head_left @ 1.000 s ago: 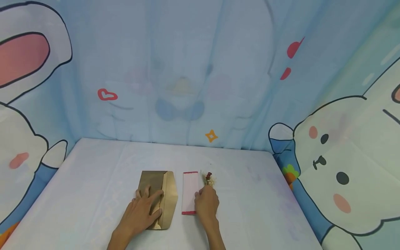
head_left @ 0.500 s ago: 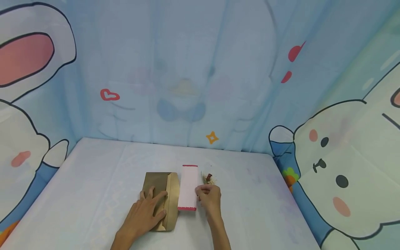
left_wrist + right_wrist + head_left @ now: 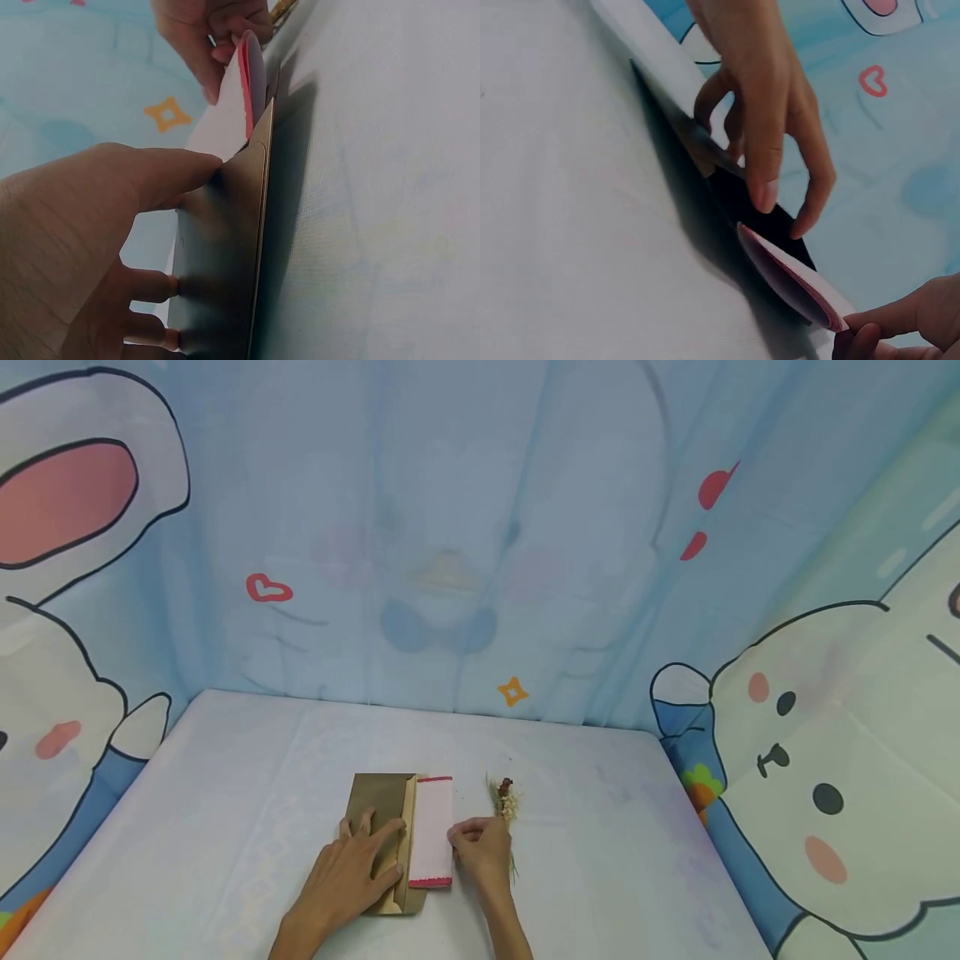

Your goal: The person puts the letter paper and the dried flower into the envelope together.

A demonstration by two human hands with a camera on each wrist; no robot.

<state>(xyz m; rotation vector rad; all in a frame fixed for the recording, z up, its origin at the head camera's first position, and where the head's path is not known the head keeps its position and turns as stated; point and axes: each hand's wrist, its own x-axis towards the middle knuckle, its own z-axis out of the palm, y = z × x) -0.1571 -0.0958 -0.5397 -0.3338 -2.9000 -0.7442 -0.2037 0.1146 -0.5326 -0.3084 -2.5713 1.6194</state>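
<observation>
A gold envelope (image 3: 381,793) lies on the table under my left hand (image 3: 337,875), whose fingers are spread over it. In the left wrist view the left thumb (image 3: 180,174) presses near the envelope's mouth. My right hand (image 3: 486,853) pinches the right edge of a folded pale pink card (image 3: 431,833) with red trim at both ends. The card's left edge meets the envelope's opening, and the card covers much of the flap. In the right wrist view the card (image 3: 810,289) bulges slightly open at its fold.
A small bunch of dried flowers (image 3: 507,802) with red and cream heads lies just right of the right hand, its stems partly hidden behind the hand. A white cloth covers the table (image 3: 615,835). A blue cartoon curtain (image 3: 442,510) hangs behind the table.
My right hand has lifted the pink card and carried it left, from beside the flowers to the envelope's opening. The left hand stays on the envelope. More of the flowers now shows.
</observation>
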